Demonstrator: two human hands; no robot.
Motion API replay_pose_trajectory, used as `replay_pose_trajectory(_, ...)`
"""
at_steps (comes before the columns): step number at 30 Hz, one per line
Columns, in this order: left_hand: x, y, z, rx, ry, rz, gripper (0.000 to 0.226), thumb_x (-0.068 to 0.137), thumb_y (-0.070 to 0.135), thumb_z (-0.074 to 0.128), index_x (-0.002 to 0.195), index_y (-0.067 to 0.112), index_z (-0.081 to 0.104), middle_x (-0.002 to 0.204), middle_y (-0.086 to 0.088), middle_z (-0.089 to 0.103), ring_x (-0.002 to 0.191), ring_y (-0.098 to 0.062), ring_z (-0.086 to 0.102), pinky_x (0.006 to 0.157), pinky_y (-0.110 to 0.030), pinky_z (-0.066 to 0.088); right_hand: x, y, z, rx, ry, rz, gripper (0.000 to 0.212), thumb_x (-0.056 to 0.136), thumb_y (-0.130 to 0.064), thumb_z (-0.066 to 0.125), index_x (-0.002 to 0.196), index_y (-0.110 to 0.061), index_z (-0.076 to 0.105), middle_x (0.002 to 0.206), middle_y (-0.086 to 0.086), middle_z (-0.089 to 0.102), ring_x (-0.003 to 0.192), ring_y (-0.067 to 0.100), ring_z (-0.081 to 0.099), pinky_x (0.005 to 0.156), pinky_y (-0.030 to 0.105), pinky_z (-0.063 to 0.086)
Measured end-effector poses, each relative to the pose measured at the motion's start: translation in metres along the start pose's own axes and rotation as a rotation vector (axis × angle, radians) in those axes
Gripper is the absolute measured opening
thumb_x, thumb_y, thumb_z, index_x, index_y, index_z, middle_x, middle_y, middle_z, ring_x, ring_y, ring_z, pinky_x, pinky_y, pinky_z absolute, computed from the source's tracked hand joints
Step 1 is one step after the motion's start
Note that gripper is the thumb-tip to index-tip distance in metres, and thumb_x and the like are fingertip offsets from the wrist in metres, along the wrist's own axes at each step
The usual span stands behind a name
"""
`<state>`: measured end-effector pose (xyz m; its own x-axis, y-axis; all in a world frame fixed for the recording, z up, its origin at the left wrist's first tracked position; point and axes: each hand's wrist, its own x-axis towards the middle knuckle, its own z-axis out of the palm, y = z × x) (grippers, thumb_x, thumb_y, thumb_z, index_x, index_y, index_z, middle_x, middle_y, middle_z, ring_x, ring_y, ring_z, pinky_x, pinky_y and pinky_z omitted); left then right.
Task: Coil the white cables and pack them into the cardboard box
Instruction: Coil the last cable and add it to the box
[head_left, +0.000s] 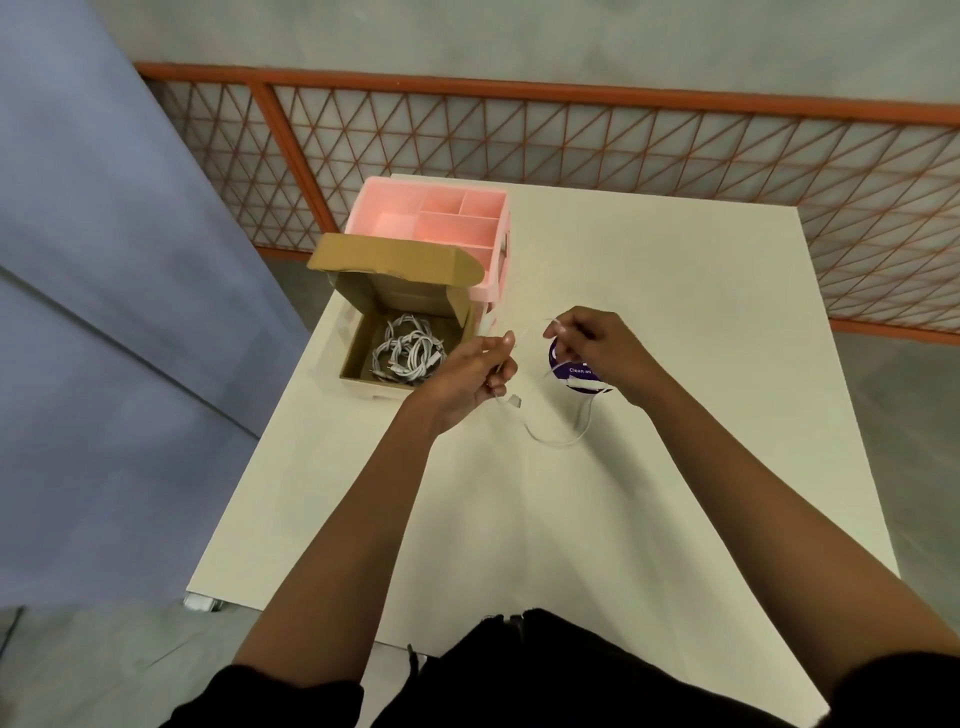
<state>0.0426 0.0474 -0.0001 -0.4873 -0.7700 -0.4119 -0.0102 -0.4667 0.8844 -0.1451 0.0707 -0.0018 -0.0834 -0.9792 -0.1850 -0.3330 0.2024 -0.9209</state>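
Note:
A white cable (553, 440) loops in the air above the white table (675, 312). My left hand (475, 376) pinches it near one end, and a plug hangs just below the fingers. My right hand (597, 345) pinches the same cable higher up, to the right. An arc of cable spans between the two hands. The open cardboard box (358, 358) stands left of my left hand, its lid tilted back. Inside it lie several coiled white cables (410, 351).
A pink compartment organiser (441, 218) stands behind the box at the table's far left corner. A round purple sticker or lid (574, 376) lies on the table, partly hidden by my right hand. An orange mesh fence (623, 140) runs behind the table.

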Motion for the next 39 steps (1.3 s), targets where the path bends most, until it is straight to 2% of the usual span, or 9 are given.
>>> replay_pose_trajectory(4, -0.007, -0.002, -0.006, 0.038, -0.081, -0.004, 0.036, 0.102, 0.029, 0.038, 0.083, 0.009, 0.061, 0.053, 0.004, 0.035, 0.052, -0.008, 0.033, 0.057, -0.021, 0.034, 0.004, -0.002, -0.007, 0.023, 0.171, 0.048, 0.019, 0.097, -0.016, 0.048, 0.09, -0.014, 0.065, 0.068, -0.003, 0.058, 0.054, 0.01, 0.054, 0.06, 0.021, 0.047)
replay_pose_trajectory(9, -0.004, 0.001, -0.013, -0.292, -0.173, 0.053, 0.03, 0.103, 0.025, 0.031, 0.089, 0.01, 0.054, 0.047, 0.011, 0.032, 0.042, -0.002, 0.026, 0.047, -0.017, 0.024, 0.002, 0.003, -0.009, -0.067, 0.265, 0.134, 0.017, 0.094, -0.017, 0.051, 0.088, -0.015, 0.067, 0.073, -0.003, 0.06, 0.061, 0.007, 0.054, 0.05, 0.012, 0.04)
replay_pose_trajectory(13, -0.002, 0.007, -0.012, -0.297, -0.162, 0.143, 0.033, 0.102, 0.025, 0.031, 0.115, 0.009, 0.057, 0.049, 0.01, 0.03, 0.042, -0.003, 0.021, 0.046, -0.018, 0.015, -0.009, 0.01, 0.0, -0.153, 0.122, 0.162, 0.015, 0.093, -0.021, 0.057, 0.085, -0.012, 0.066, 0.074, -0.005, 0.059, 0.07, 0.014, 0.056, 0.049, 0.014, 0.043)
replay_pose_trajectory(18, 0.004, 0.003, -0.005, -0.268, -0.119, 0.205, 0.039, 0.103, 0.021, 0.031, 0.137, 0.008, 0.044, 0.061, 0.01, 0.054, 0.047, -0.002, 0.037, 0.05, -0.016, 0.028, -0.018, 0.012, 0.008, -0.279, -0.045, 0.144, 0.019, 0.094, -0.023, 0.055, 0.091, -0.011, 0.069, 0.061, -0.006, 0.055, 0.042, -0.002, 0.049, 0.04, 0.009, 0.038)
replay_pose_trajectory(23, 0.01, -0.004, 0.004, -0.089, -0.024, 0.243, 0.037, 0.104, 0.021, 0.032, 0.138, 0.009, 0.04, 0.117, -0.004, 0.065, 0.104, -0.013, 0.065, 0.085, -0.022, 0.052, -0.022, 0.007, 0.007, -0.404, -0.298, 0.077, 0.023, 0.094, -0.029, 0.056, 0.096, -0.013, 0.072, 0.061, 0.0, 0.057, 0.047, 0.009, 0.05, 0.053, 0.013, 0.042)
replay_pose_trajectory(28, 0.017, -0.018, 0.008, 0.111, 0.132, 0.28, 0.039, 0.104, 0.018, 0.033, 0.136, -0.003, 0.042, 0.131, -0.018, 0.056, 0.111, -0.025, 0.061, 0.096, -0.027, 0.048, -0.022, -0.013, 0.003, -0.434, -0.386, 0.03, 0.033, 0.091, -0.042, 0.058, 0.078, -0.016, 0.074, 0.055, -0.004, 0.051, 0.042, 0.003, 0.045, 0.048, 0.009, 0.037)
replay_pose_trajectory(33, 0.01, -0.022, 0.011, 0.197, 0.045, 0.232, 0.031, 0.104, 0.015, 0.031, 0.12, 0.001, 0.055, 0.098, -0.021, 0.067, 0.08, -0.018, 0.071, 0.074, -0.018, 0.052, -0.015, -0.033, -0.009, -0.464, -0.287, -0.099, 0.033, 0.093, -0.042, 0.055, 0.073, -0.019, 0.07, 0.067, 0.012, 0.053, 0.059, 0.015, 0.043, 0.059, 0.023, 0.034)
replay_pose_trajectory(37, 0.005, -0.016, 0.011, 0.189, -0.021, 0.139, 0.028, 0.104, 0.024, 0.035, 0.107, 0.012, 0.06, 0.056, -0.002, 0.058, 0.056, -0.017, 0.063, 0.08, -0.031, 0.055, -0.012, -0.041, -0.015, -0.387, -0.198, -0.13, 0.035, 0.095, -0.04, 0.052, 0.079, -0.016, 0.071, 0.071, 0.003, 0.066, 0.067, 0.022, 0.05, 0.058, 0.02, 0.037)
replay_pose_trajectory(39, 0.006, -0.013, 0.011, 0.153, -0.069, 0.125, 0.029, 0.104, 0.026, 0.034, 0.104, 0.011, 0.059, 0.048, 0.003, 0.043, 0.043, -0.011, 0.043, 0.088, -0.04, 0.054, -0.01, -0.04, -0.015, -0.319, -0.157, -0.135, 0.036, 0.094, -0.042, 0.053, 0.081, -0.013, 0.07, 0.079, 0.014, 0.067, 0.069, 0.028, 0.052, 0.061, 0.023, 0.04)
